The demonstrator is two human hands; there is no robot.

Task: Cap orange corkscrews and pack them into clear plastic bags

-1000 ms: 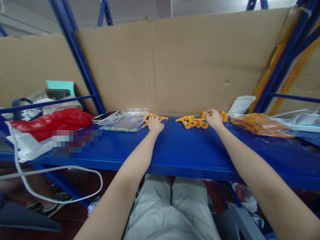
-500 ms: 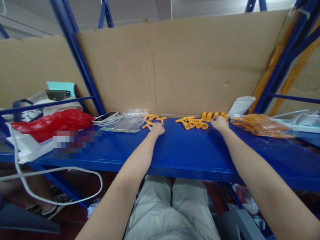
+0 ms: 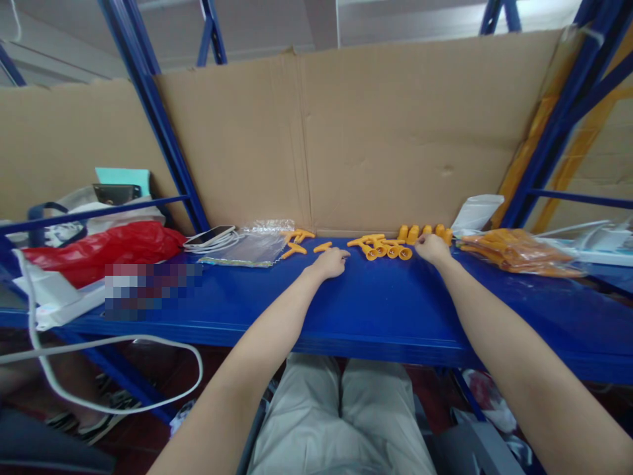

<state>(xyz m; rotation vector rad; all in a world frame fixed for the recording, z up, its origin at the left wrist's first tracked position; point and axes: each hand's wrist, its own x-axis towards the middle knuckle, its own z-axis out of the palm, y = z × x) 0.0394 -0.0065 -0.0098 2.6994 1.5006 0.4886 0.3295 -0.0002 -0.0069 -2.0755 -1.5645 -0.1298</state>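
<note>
My left hand is over the blue tabletop, fingers curled together; a small dark bit shows at the fingertips, too small to name. Just behind it lies a yellow T-shaped piece. More yellow T-shaped pieces are grouped to its left. Between my hands is a cluster of yellow T-shaped pieces with round, hollow cup ends facing me. My right hand is closed at the cluster's right side, in front of a row of upright yellow caps. Whatever its fingers pinch is hidden.
A clear plastic bag, a phone and white cable lie at left, beside a red bag and a white power strip. At right sits a bag of orange-yellow pieces. Cardboard stands behind.
My left hand has moved right, away from the left group of T-shaped pieces, uncovering some of them. My right hand has stayed nearly in place. The view has tipped slightly.
</note>
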